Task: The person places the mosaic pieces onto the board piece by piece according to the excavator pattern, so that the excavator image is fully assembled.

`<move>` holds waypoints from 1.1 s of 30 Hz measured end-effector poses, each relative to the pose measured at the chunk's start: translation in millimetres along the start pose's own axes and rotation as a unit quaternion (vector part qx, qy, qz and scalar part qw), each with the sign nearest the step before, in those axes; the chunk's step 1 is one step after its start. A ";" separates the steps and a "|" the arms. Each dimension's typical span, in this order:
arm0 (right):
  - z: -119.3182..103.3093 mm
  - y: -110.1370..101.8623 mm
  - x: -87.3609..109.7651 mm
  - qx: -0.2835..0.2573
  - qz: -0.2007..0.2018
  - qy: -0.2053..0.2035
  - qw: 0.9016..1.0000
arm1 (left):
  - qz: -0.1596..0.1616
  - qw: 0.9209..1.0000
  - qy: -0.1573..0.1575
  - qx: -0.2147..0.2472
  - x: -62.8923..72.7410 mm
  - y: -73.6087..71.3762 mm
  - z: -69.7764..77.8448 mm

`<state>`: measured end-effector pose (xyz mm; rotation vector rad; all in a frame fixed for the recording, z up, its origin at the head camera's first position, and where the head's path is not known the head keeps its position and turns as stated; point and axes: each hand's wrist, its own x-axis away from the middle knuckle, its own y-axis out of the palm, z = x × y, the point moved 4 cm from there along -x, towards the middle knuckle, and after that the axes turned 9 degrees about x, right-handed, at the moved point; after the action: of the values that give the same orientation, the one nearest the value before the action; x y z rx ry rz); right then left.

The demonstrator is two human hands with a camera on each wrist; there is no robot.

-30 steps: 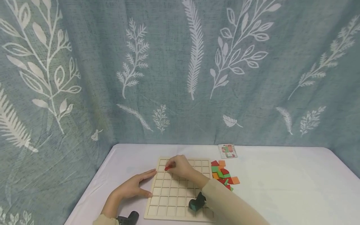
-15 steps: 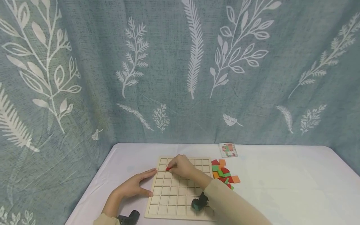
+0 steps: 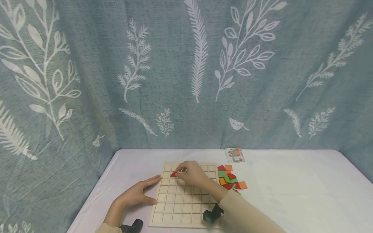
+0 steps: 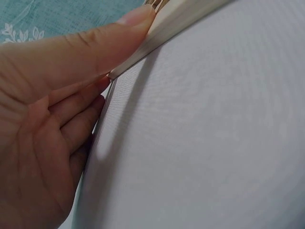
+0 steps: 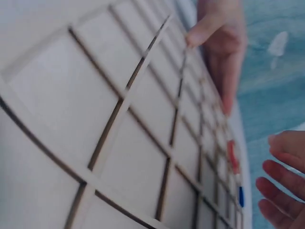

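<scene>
A square wooden grid board (image 3: 176,207) lies on the white table. One red rounded piece (image 3: 173,174) sits in a cell near its far left corner. My right hand (image 3: 190,174) hovers just right of that piece; in the right wrist view its loosely bent fingers (image 5: 274,186) stand apart from the red piece (image 5: 232,156). A small blue piece (image 5: 241,196) shows beside the red one there, hidden in the head view. My left hand (image 3: 135,194) rests along the board's left edge, fingers and thumb spread, with the thumb (image 4: 133,24) touching the rim.
Right of the board lies a loose pile of red, green and orange pieces (image 3: 230,178). A patterned card (image 3: 234,155) lies behind them. Dark devices are worn at the left wrist (image 3: 132,226) and right wrist (image 3: 212,214). A leaf-print curtain (image 3: 180,81) hangs behind the table.
The right hand has let go of the red piece, which now lies flatter in its cell, and has drawn slightly right. The left hand stays at the board's edge.
</scene>
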<state>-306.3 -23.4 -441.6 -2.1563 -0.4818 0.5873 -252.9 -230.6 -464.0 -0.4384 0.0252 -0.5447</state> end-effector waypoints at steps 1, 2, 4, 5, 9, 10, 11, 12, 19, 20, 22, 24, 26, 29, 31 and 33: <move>-0.8 -3.6 2.7 -0.015 0.003 -0.004 1.000 | 0.002 1.000 -0.001 -0.002 0.2 0.0 -0.1; -1.7 -7.9 6.0 -0.029 0.006 -0.012 0.999 | 0.004 1.000 -0.002 -0.003 0.4 0.0 -0.2; -0.9 -17.3 13.8 -0.054 0.011 -0.023 0.998 | 0.006 1.000 -0.003 -0.002 0.5 0.2 -0.5; 0.7 -22.1 18.3 -0.063 0.015 -0.031 0.997 | 0.008 1.000 -0.004 -0.002 0.3 0.3 -0.5; 11.2 -44.2 38.6 -0.095 0.013 -0.024 0.995 | 0.010 1.000 -0.009 -0.001 -0.5 0.4 -1.8; 14.5 -49.9 43.9 -0.101 0.012 -0.014 0.995 | 0.010 1.000 -0.010 -0.003 -0.6 0.2 -2.3; 18.4 -55.8 49.0 -0.103 0.012 -0.006 0.995 | 0.011 1.000 -0.011 -0.004 -0.7 0.0 -2.9; 22.4 -62.0 54.2 -0.109 0.013 0.007 0.994 | 0.011 1.000 -0.011 -0.005 -0.8 -0.1 -3.6; 59.8 -97.6 90.6 -0.167 0.021 0.053 0.984 | 0.006 1.000 0.001 0.002 0.3 -0.3 -2.2; 65.4 -100.7 95.8 -0.168 0.023 0.056 0.984 | 0.006 1.000 0.002 0.001 0.5 0.0 -2.1; 78.7 -104.9 106.0 -0.173 0.026 0.057 0.983 | 0.006 1.000 0.001 0.003 0.8 0.8 -1.9; 91.2 -108.3 115.2 -0.167 0.022 0.077 0.983 | 0.009 1.000 -0.001 0.004 0.4 1.0 -3.3; 102.0 -112.0 123.4 -0.158 0.018 0.098 0.982 | 0.009 1.000 0.001 0.005 0.2 1.1 -4.2; 116.6 -115.8 133.5 -0.131 0.008 0.114 0.985 | 0.007 1.000 0.005 0.005 0.3 1.0 -3.4; 123.5 -117.2 138.9 -0.124 0.002 0.115 0.986 | 0.008 1.000 0.006 0.006 0.2 1.0 -2.7; 129.3 -117.3 143.9 -0.116 -0.003 0.121 0.986 | 0.009 1.000 0.004 0.010 0.1 1.2 -2.1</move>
<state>-277.0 200.7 -453.1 -2.4074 -0.4400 0.2684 -252.5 -230.6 -466.4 -0.4170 0.0317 -0.5281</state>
